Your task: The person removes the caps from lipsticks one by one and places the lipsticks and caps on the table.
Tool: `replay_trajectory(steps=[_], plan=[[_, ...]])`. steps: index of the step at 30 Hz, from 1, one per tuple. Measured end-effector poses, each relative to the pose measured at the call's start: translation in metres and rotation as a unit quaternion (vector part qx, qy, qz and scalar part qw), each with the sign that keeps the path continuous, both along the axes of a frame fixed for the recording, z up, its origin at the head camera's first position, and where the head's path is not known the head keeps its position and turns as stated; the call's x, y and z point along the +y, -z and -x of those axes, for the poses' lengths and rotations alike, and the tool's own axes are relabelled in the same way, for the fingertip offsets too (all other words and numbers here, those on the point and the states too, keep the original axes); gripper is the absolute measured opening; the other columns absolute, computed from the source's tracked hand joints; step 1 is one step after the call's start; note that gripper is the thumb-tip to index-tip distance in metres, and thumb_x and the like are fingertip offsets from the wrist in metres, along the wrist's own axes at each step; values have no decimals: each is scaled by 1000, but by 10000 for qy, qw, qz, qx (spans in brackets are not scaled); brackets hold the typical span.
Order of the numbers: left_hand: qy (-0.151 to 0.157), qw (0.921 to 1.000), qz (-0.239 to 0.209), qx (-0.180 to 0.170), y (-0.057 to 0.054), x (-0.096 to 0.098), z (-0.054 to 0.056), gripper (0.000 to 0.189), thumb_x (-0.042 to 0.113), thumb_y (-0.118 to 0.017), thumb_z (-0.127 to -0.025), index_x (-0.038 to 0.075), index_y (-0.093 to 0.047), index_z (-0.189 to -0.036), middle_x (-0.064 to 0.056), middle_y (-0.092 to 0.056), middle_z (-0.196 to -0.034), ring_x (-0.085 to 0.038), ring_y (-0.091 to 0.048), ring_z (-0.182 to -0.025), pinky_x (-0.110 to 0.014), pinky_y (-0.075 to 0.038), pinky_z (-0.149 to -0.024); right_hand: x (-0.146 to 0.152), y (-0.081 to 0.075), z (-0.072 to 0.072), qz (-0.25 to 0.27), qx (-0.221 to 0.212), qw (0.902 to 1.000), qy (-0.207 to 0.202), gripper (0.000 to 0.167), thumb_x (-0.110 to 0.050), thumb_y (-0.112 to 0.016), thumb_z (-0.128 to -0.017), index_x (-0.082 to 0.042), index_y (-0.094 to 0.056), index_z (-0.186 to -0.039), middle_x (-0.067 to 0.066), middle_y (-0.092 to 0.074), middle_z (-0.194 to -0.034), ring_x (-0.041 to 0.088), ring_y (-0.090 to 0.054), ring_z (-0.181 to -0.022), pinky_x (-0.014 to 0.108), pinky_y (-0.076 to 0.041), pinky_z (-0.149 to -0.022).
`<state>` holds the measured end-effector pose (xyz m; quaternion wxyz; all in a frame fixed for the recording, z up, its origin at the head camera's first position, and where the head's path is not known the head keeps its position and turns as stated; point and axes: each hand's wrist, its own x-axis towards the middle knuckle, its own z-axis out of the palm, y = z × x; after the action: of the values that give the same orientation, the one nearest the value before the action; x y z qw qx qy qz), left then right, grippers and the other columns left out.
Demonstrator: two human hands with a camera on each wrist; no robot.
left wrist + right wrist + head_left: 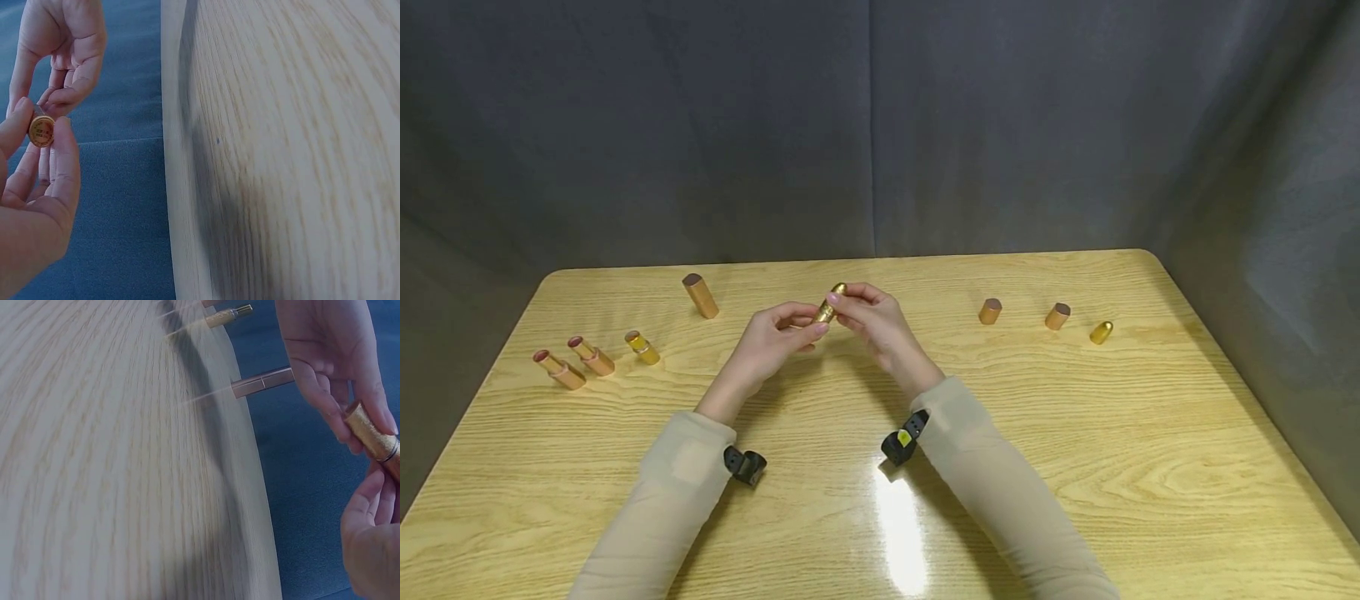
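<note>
A gold lipstick tube (pixel 824 314) with a rounded top is held tilted between the two hands above the table. My left hand (pixel 772 340) pinches its lower end between thumb and fingers. Around the upper end, the cap part, are the thumb and fingers of my right hand (pixel 880 329). In the left wrist view the round base of the lipstick (pixel 42 131) faces the camera and carries a small label. A dark ring at the seam of the gold tube (pixel 374 434) shows in the right wrist view, where the right hand covers part of the cap.
Two uncapped rose-gold lipsticks (pixel 560 371) (pixel 592 357) and an uncapped gold lipstick (pixel 642 348) stand at the left. Behind them is a closed rose-gold lipstick (pixel 701 297). Two rose-gold caps (pixel 990 312) (pixel 1057 317) and a rounded gold cap (pixel 1101 333) stand at the right. A dark curtain (pixel 880 133) hangs behind.
</note>
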<state>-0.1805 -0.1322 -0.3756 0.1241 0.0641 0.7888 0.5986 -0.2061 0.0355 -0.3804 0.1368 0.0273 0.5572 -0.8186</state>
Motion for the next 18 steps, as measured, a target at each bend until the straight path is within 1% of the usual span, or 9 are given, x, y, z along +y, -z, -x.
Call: replay_trajectory(steps=[6,8,13,18], plan=[[97,10000,0,-13,1,-2,0,41,20,-61,-95,-3,-54,-129,-18,-60,-117,-27,-63,-101,-33,-58,-86,2,2,0,60,15,9999,-87,7,-4,-60,-92,-11,-58,-91,-7,-63,-82,3,-60,-75,14,-52,-71],[124,9999,7,-23,1,-2,0,42,21,-60,-95,-2,-54,-129,-18,-60,-118,-26,-63,-100,-32,-58,-85,2,3,0,101,-7,9999,-98,6,-4,-61,-91,-10,-58,-92,-7,-63,-82,4,-60,-76,14,-52,-72],[192,9998,32,-47,0,-4,0,43,22,-60,-95,-2,-53,-131,-18,-59,-118,-30,-62,-102,-37,-57,-89,3,5,1,62,-64,9999,-138,7,-2,-58,-92,-8,-59,-95,-6,-63,-85,5,-62,-79,14,-53,-76],[128,9999,-6,-53,0,-3,1,44,21,-60,-95,-2,-52,-131,-17,-58,-116,-30,-63,-101,-42,-55,-91,2,4,1,87,-134,9998,-122,11,-1,-56,-94,-5,-59,-103,-5,-62,-90,4,-63,-83,14,-54,-80]])
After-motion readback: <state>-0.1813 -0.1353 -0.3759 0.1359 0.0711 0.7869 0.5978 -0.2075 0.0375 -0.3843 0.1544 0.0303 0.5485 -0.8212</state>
